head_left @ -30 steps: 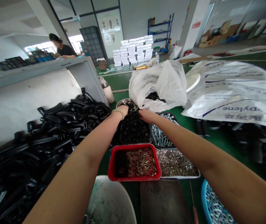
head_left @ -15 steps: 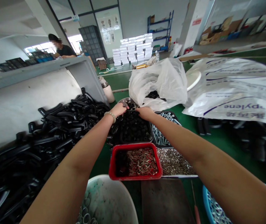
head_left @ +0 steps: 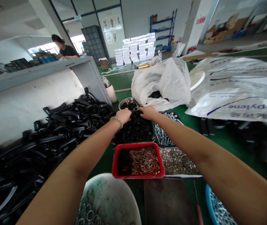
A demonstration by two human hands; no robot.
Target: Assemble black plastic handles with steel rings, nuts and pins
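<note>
My left hand (head_left: 125, 116), with a bead bracelet at the wrist, is closed over the far left part of a black tray (head_left: 154, 139) of small black parts (head_left: 138, 129). Opposite it, my right hand (head_left: 148, 113) is closed at the tray's far right part, fingers bent down among the black parts. What either hand grips is hidden by the fingers and the dark pieces. Just beyond my left hand stands a round metal bowl (head_left: 121, 103) with more black pieces in it. Right of the tray, a second tray holds long silver bolts (head_left: 163, 132), partly under my right forearm.
Nearer me are a red bin (head_left: 138, 175) of small screws, a pile of tiny metal parts (head_left: 177, 162), a white basin (head_left: 114, 193) with rings and a blue basket (head_left: 209, 203). Black curved parts (head_left: 72, 118) heap at left. Plastic bags (head_left: 161, 78) lie behind. A person (head_left: 65, 48) is far left.
My left hand has drawn back slightly toward me, from the metal bowl to the black tray, uncovering more of the bowl. My right hand stays near the tray's far side. The view has shifted a little.
</note>
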